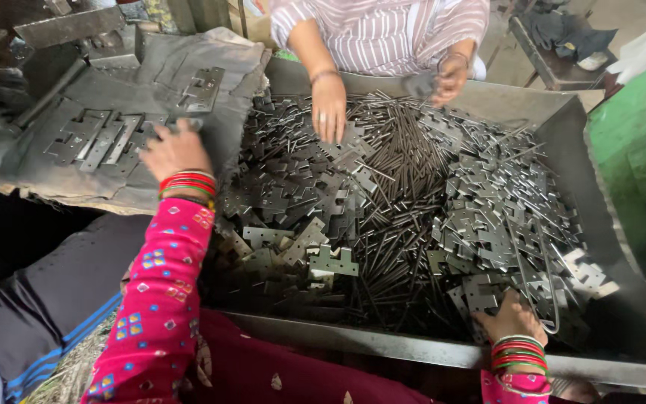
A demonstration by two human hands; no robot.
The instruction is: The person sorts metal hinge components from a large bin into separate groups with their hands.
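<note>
My left hand (175,150), in a pink patterned sleeve with red and green bangles, rests on a grey cloth (125,97) and grips a flat metal hinge piece (188,124) beside a row of assembled hinges (95,138). My right hand (508,318) reaches into the near right corner of a large metal tray (383,340), fingers down among loose hinge plates (487,224). Whether it grips a plate is hidden by the pile. Thin dark metal pins (401,161) lie heaped through the middle of the tray.
Across the tray a person in a striped top has one hand (329,108) on the pile and the other hand (448,78) holding a small dark part. A single hinge (203,88) lies farther up the cloth. A green surface (641,150) stands at right.
</note>
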